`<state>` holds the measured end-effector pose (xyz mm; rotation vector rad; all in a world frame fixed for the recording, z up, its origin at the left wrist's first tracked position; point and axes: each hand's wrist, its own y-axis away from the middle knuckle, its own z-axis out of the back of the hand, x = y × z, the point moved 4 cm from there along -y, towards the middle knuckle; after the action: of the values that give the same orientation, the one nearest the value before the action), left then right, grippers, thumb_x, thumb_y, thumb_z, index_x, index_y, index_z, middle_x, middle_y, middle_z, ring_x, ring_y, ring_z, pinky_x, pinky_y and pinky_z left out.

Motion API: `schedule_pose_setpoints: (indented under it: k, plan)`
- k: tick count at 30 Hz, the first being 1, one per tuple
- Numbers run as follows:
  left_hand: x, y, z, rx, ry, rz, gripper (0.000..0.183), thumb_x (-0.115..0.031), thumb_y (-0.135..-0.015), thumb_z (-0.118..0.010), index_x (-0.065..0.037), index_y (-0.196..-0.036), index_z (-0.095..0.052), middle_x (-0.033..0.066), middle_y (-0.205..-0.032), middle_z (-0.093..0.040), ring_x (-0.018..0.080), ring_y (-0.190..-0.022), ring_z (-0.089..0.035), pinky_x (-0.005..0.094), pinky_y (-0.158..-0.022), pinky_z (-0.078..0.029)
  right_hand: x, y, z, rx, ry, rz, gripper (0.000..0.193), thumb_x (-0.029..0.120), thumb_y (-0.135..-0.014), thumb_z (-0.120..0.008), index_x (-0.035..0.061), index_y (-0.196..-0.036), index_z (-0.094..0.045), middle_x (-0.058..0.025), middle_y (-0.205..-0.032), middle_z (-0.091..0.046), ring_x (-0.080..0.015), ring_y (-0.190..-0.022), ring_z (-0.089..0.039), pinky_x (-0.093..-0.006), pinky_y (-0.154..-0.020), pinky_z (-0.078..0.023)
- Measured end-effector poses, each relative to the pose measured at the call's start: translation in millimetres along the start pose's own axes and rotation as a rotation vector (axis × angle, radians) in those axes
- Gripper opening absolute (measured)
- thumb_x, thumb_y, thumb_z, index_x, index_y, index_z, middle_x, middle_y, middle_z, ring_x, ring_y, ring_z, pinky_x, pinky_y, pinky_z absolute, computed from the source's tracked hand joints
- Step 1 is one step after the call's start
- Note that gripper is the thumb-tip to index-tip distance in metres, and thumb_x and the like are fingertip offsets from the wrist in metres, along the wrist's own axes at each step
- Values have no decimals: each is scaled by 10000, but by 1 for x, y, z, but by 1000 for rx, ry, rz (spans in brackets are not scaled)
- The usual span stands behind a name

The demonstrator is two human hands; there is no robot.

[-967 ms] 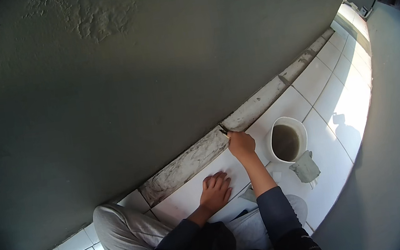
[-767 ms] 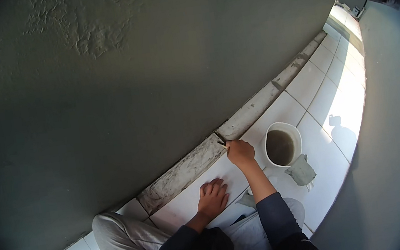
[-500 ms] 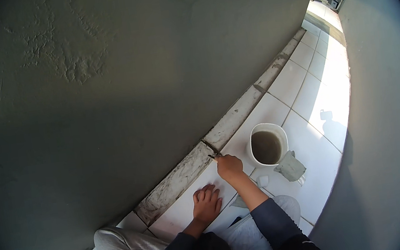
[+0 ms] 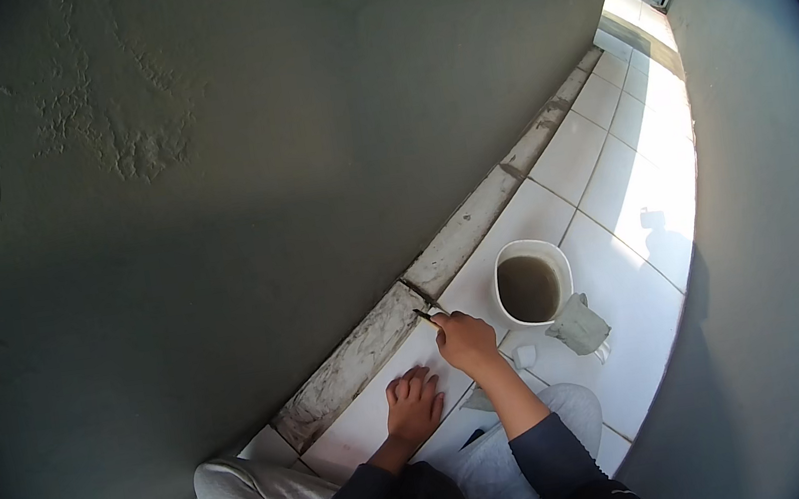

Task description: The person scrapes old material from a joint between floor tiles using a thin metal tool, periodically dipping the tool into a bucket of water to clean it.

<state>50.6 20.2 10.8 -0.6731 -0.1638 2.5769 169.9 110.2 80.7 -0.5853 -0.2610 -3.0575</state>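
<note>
- The right hand [image 4: 465, 340] pinches a thin dark pencil-like tool [image 4: 426, 317], its tip at the grey cement strip [image 4: 463, 233] along the wall's foot.
- The left hand [image 4: 413, 407], fingers spread, presses a loose white floor tile [image 4: 371, 417] just beside that strip.
- The tile appears not yet fixed; a white bucket of grey slurry [image 4: 531, 283] waits near the strip.

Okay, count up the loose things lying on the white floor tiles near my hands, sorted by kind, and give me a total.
White bucket of murky water: 1
Grey cloth: 1
Small white block: 1
Thin pointed tool, in the right hand: 1
Total: 4
The left hand lies flat on a tile, holding nothing.
</note>
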Motion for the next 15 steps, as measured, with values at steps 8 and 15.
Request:
schedule_pose_setpoints:
  k: [8, 15]
  plan:
    - [-1, -1, -2, 20, -1, 6, 339, -265, -818, -516, -82, -1103, -522, 90, -1213, -443, 244, -1180, -352, 434, -956, -251, -22, -25, -18, -67, 43, -15, 162, 221, -799, -533, 156, -915, -627, -130, -782, -629, -308, -730, -631, -415, -633, -510]
    - [-2, -2, -4, 37, -16, 0, 356, -278, -822, -512, -81, -1119, -513, 92, -1213, -446, 243, -1184, -352, 434, -956, -254, -16, -61, -43, -133, 78, -40, 120, 201, -794, -534, 160, -849, -633, -128, -754, -630, -306, -707, -627, -419, -624, -509]
